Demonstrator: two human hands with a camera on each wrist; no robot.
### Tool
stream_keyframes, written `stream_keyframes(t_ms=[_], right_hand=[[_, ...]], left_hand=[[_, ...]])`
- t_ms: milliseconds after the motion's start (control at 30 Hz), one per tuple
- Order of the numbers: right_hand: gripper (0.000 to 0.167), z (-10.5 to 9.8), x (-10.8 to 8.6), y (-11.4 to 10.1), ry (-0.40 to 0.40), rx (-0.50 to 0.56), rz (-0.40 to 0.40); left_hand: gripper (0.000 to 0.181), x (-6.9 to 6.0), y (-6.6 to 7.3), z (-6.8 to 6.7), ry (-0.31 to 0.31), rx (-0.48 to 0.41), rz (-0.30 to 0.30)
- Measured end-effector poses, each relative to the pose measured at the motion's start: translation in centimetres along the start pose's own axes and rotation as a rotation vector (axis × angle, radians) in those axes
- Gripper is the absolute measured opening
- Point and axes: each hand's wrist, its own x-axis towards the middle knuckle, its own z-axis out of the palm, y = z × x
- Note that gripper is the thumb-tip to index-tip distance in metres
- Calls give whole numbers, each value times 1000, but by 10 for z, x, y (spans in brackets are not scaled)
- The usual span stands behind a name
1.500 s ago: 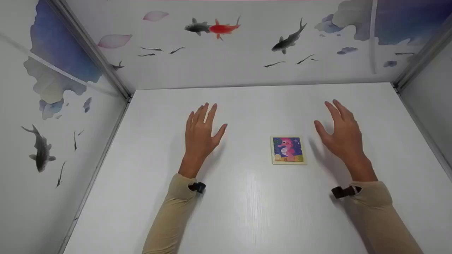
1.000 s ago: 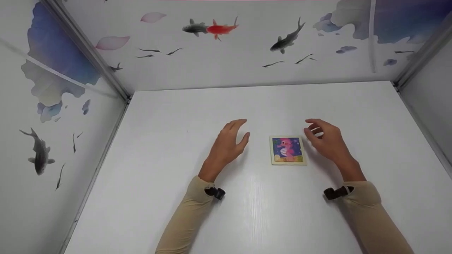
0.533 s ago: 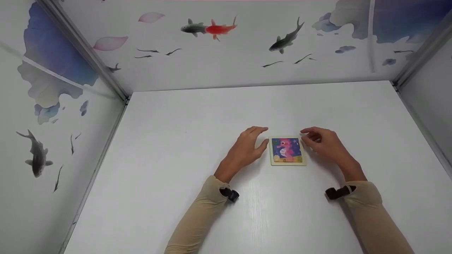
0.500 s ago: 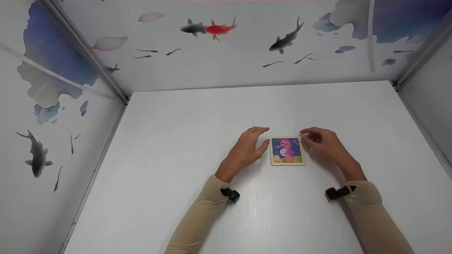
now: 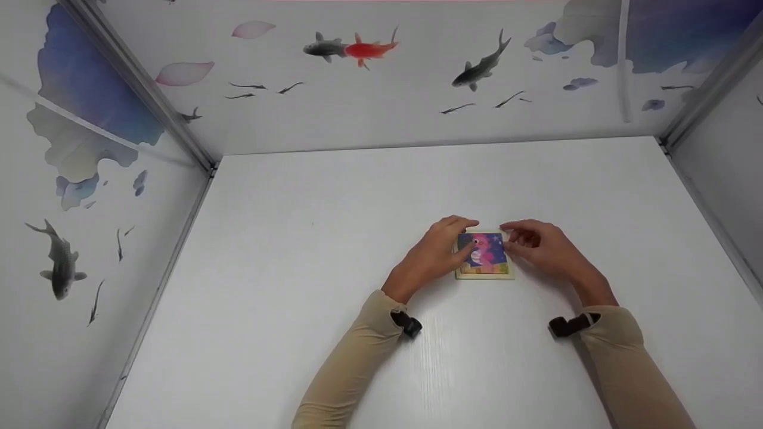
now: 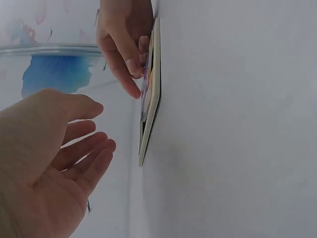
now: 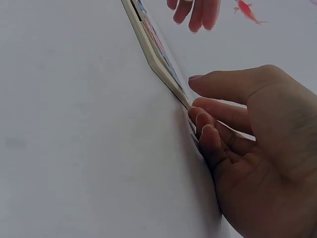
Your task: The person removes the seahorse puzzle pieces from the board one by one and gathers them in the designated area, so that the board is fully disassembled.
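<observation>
A square jigsaw puzzle (image 5: 486,253) shows a pink seahorse on dark blue within a pale wooden tray (image 5: 486,276) on the table. My left hand (image 5: 435,250) hovers over the puzzle's left side, thumb across part of the picture. In the left wrist view that hand's fingers (image 6: 81,146) are loosely bent and apart from the tray. At the right edge, my right hand (image 5: 545,247) has bent fingers. The right wrist view shows its fingertips (image 7: 198,116) by the tray's near corner and its thumb (image 7: 218,83) raised above; firm contact is unclear.
White table (image 5: 286,250) surrounds the puzzle. A back wall (image 5: 381,113) with painted fish and a left wall (image 5: 36,345) enclose it, and another panel stands at the right. Dark wrist cameras sit at both cuffs.
My left hand has moved from the left, rightward and toward me, to over the puzzle's left edge. My right hand has come in to its right edge, fingers bending. The puzzle has barely shifted.
</observation>
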Motion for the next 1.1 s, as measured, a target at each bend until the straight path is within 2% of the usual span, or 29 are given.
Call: stream_keyframes(t_ms=[367,467,600,733,1100], right_hand=[[47,2,-3,2,-5,-4,5],[46,2,-3,3,0,2,-13],[46,3,-3,4,8,10,-21],[48,3,-3,3,5,13,-14],[46,5,-1,-4,44,7,-14]], left_hand=[[45,15,7,18,-53,-26,-7],[43,19,8,22,-49,20,5],[38,25,11,28,-17,132,9],[32,29,12,32,4,203,-15],[31,34,13,35,14,218,-63]])
